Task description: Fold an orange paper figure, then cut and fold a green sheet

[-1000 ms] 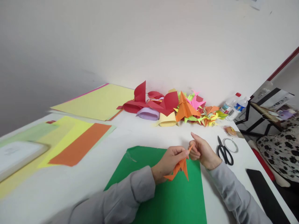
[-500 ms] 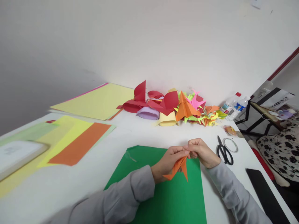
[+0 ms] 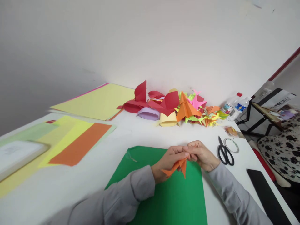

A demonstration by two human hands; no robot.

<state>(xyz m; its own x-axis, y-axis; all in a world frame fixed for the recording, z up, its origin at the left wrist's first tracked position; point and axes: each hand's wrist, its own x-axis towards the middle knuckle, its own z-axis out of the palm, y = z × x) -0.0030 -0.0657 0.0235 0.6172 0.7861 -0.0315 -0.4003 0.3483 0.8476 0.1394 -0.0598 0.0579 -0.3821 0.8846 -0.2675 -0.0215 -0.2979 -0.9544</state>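
Between my hands is a folded orange origami piece [image 3: 181,164], with two pointed flaps hanging down toward me. My left hand [image 3: 167,162] pinches its upper edge, the thumb lying on top. My right hand [image 3: 200,153] is closed at the far end of the piece, its fingertips against those of the left; the paper there is hidden by the fingers. Both hands are held above a green sheet [image 3: 173,200] on the white table [image 3: 93,187].
Black scissors [image 3: 225,153] and a tape roll [image 3: 231,145] lie right of my right hand. Folded paper shapes [image 3: 187,109] and two bottles [image 3: 237,107] line the wall. Coloured sheets [image 3: 81,143] and a white box [image 3: 18,156] are at left. A person's patterned clothing [image 3: 281,153] shows at right.
The orange piece has tilted, its hanging points shifting slightly up and left. My right hand has turned a little and lowered, its fingers still meeting the left hand's.
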